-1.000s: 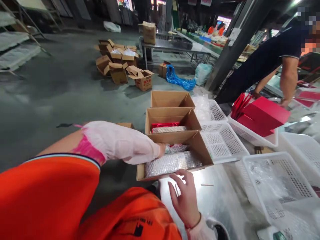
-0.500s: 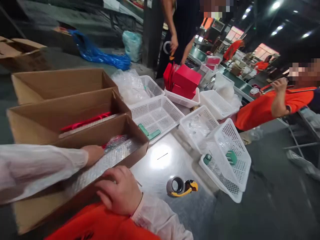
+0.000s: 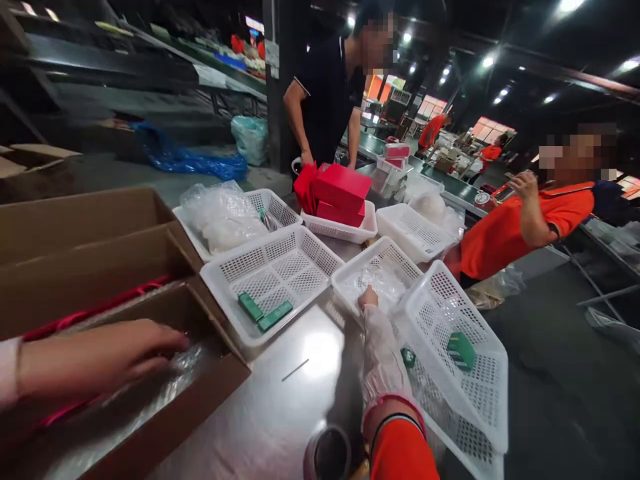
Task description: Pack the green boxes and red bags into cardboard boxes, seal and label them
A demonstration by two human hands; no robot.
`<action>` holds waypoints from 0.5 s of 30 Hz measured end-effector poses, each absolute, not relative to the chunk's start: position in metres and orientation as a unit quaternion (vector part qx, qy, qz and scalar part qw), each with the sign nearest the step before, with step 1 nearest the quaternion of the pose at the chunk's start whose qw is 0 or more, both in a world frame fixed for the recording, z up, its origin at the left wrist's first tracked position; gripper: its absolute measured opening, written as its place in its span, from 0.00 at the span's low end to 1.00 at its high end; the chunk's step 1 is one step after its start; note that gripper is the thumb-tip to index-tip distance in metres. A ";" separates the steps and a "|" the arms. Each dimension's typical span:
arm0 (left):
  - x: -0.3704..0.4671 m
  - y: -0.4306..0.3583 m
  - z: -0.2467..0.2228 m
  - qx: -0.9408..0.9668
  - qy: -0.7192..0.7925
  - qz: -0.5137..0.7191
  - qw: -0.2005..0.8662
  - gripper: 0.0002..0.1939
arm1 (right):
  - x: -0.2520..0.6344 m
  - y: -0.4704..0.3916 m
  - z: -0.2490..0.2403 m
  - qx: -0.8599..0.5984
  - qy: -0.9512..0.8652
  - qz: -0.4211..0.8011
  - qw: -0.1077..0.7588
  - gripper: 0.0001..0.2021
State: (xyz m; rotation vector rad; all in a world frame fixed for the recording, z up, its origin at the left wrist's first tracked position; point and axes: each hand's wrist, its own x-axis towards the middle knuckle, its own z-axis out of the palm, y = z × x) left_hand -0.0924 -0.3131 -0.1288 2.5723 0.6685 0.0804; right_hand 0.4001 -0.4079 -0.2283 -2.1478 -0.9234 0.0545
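Observation:
My left hand [image 3: 145, 347] lies over the open cardboard carton [image 3: 165, 407] at the lower left, fingers stretched out above the clear bubble wrap [image 3: 150, 407] inside. My right hand [image 3: 369, 298] reaches over the near edge of a white perforated basket [image 3: 345, 273], fingers curled at the crumpled clear plastic [image 3: 383, 283] in it. Whether it has hold of any plastic is too small to make out. Below my right forearm, a tape dispenser [image 3: 327, 453] stands on the metal table [image 3: 260, 420], partly cut off by the frame.
A white basket [image 3: 220, 287] holds two green boxes [image 3: 265, 313]. Red boxes [image 3: 343, 187] fill another basket. Stacked baskets [image 3: 495, 400] with a green box [image 3: 461, 351] stand at the right. One person [image 3: 325, 93] leans across the table; another in orange [image 3: 505, 227] stands at right.
My right hand has moved from the carton's near side across the table to the basket of plastic. My left hand stays over the carton. The view has shifted right and up.

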 end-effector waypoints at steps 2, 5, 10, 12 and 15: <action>-0.086 -0.314 -0.115 0.938 0.235 0.018 0.253 0.16 | 0.406 -0.400 -0.234 -0.836 -0.367 0.022 0.407 0.12; -0.056 -0.319 -0.084 0.939 0.215 0.031 0.265 0.17 | 0.400 -0.403 -0.232 -0.802 -0.393 0.021 0.450 0.09; 0.043 -0.325 -0.046 0.926 0.199 0.153 0.283 0.23 | 0.357 -0.433 -0.198 -0.721 -0.418 0.064 0.549 0.09; 0.090 -0.335 -0.045 0.904 0.184 0.182 0.341 0.42 | 0.335 -0.458 -0.180 -0.683 -0.417 0.114 0.588 0.10; 0.147 -0.359 -0.057 0.809 0.216 0.105 0.537 0.45 | 0.313 -0.511 -0.158 -0.620 -0.382 0.225 0.647 0.25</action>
